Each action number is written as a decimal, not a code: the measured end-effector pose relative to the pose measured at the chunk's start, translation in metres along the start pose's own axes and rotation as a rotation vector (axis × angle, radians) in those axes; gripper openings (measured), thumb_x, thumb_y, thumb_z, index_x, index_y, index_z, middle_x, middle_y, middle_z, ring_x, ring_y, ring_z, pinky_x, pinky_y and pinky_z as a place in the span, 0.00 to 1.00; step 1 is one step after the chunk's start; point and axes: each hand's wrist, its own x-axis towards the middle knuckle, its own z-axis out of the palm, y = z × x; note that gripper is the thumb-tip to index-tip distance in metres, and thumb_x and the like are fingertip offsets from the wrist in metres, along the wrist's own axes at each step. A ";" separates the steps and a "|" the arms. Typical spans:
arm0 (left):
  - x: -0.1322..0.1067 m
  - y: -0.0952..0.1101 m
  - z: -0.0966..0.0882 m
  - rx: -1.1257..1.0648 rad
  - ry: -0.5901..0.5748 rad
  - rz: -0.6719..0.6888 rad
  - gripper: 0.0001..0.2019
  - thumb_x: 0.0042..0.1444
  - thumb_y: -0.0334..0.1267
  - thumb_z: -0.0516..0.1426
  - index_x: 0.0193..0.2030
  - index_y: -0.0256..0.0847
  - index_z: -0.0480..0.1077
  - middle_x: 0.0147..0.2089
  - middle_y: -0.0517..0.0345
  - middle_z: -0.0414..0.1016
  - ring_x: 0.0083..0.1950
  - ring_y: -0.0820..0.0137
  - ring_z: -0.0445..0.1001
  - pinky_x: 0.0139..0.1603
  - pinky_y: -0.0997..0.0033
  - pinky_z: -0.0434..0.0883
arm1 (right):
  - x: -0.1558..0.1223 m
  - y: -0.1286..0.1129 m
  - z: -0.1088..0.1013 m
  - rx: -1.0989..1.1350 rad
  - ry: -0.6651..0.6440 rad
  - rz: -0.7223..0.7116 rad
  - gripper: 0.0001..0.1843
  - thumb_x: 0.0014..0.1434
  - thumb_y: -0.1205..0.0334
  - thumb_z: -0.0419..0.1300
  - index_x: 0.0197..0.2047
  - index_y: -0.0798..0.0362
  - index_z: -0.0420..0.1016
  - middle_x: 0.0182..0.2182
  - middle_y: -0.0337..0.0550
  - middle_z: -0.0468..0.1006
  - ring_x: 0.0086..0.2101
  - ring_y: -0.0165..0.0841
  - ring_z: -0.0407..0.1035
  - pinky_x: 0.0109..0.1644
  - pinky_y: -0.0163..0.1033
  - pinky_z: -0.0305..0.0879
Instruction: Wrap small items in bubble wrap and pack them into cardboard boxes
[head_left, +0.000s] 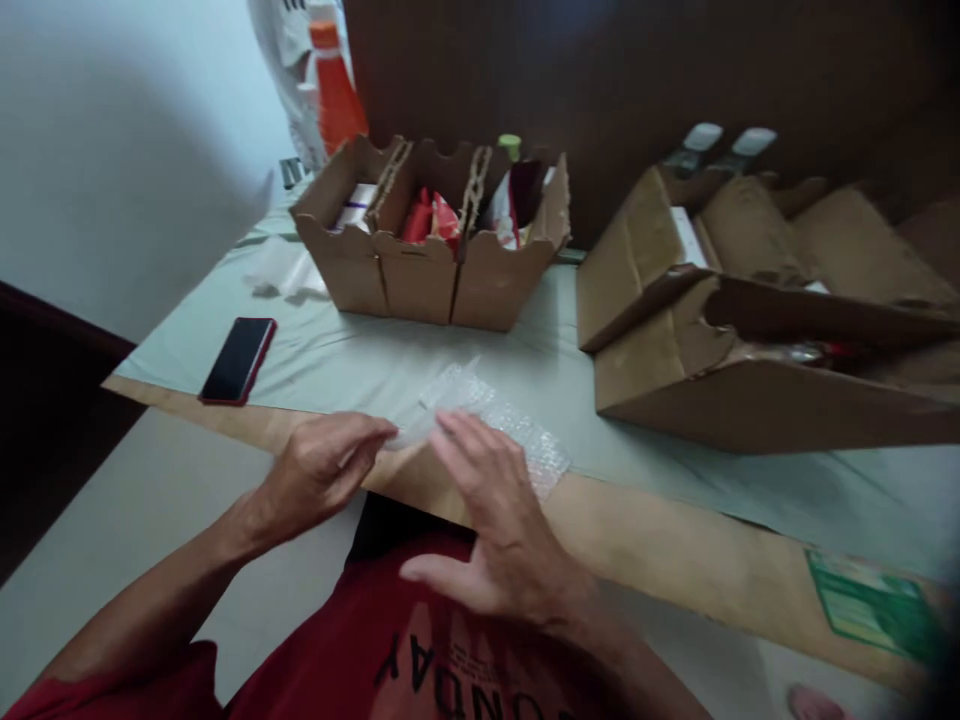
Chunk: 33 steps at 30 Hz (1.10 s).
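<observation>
A sheet of clear bubble wrap (514, 425) lies across the front edge of the table, its left end raised between my hands. My left hand (322, 465) is closed in a pinch on that left end, which looks smoother and more see-through. Over the wrap, my right hand (499, 520) is open, fingers stretched forward and thumb well apart. Its fingertips are slightly blurred, and I cannot tell whether they touch the plastic.
A phone (238, 360) lies at left, with crumpled clear plastic (285, 268) behind it. Cardboard bins (416, 280) hold packets; larger cardboard boxes (750, 400) stand at right. An orange bottle (336, 95) rises at the back. A green packet (870, 605) lies near the front edge.
</observation>
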 end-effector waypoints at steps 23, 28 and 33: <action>-0.009 -0.026 0.032 -0.437 -0.361 -0.686 0.19 0.61 0.47 0.60 0.55 0.40 0.76 0.40 0.55 0.79 0.35 0.69 0.74 0.34 0.72 0.73 | -0.077 0.059 -0.026 0.382 -0.041 0.686 0.09 0.63 0.57 0.61 0.45 0.49 0.78 0.40 0.40 0.83 0.39 0.34 0.77 0.42 0.36 0.71; 0.030 -0.029 0.046 -0.284 -0.276 -0.615 0.22 0.59 0.43 0.60 0.58 0.39 0.74 0.26 0.67 0.65 0.26 0.74 0.63 0.29 0.74 0.64 | -0.083 0.071 -0.030 0.266 0.038 0.808 0.21 0.62 0.51 0.61 0.55 0.50 0.76 0.35 0.40 0.82 0.30 0.34 0.73 0.34 0.37 0.69; 0.077 -0.047 0.078 0.048 -0.399 -0.478 0.21 0.61 0.37 0.59 0.61 0.40 0.73 0.30 0.63 0.74 0.32 0.69 0.72 0.37 0.69 0.70 | -0.077 0.085 -0.021 -0.062 0.009 0.832 0.26 0.63 0.53 0.58 0.61 0.53 0.74 0.30 0.41 0.80 0.29 0.37 0.71 0.39 0.42 0.67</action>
